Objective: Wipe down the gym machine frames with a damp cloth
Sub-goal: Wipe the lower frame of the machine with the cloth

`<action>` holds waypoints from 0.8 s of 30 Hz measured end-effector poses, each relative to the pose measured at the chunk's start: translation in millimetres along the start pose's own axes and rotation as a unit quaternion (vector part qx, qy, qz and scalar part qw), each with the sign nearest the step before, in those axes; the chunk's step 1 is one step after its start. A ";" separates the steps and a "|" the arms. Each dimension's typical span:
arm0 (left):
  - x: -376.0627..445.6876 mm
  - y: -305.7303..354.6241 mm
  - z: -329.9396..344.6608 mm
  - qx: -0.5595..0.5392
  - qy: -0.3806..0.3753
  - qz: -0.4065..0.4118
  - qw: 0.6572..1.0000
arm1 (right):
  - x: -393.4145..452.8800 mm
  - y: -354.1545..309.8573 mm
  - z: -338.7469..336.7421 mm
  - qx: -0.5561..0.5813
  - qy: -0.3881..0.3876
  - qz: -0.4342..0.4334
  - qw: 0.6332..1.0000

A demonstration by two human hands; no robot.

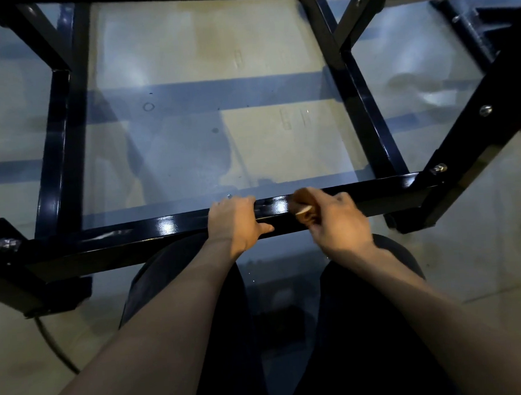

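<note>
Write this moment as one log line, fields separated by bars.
step: wiping near bar | left hand: grips black frame bar | right hand: holds brown cloth on bar | floor: glossy

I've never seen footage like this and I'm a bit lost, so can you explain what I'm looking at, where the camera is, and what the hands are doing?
This is one picture from a camera worn on a person's head, looking forward and down, so you see their own two arms and dark-trousered legs. In front of them is the black metal frame of a gym machine, made of square tubes bolted together and standing on a pale glossy floor. The left hand grips the nearest horizontal bar, fingers over the top and thumb along its front. The right hand holds a small brownish cloth against the same bar. It is blurred. The bar looks shiny between the hands.
</note>
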State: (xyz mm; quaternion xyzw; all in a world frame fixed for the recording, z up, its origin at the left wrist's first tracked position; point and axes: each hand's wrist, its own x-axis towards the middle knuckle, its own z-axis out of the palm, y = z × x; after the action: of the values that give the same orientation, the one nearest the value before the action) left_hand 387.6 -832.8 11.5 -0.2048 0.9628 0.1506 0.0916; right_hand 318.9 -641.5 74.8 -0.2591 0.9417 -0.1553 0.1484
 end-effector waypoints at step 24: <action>7.6 0.0 9.2 0.011 -0.018 -0.010 1.000 | 6.0 -22.8 18.4 0.019 0.021 -0.025 0.999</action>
State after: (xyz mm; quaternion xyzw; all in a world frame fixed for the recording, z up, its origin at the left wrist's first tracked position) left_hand 381.8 -832.5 1.0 -0.2109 0.9604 0.1429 0.1127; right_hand 330.7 -667.3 65.3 -0.2762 0.9349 -0.1819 0.1290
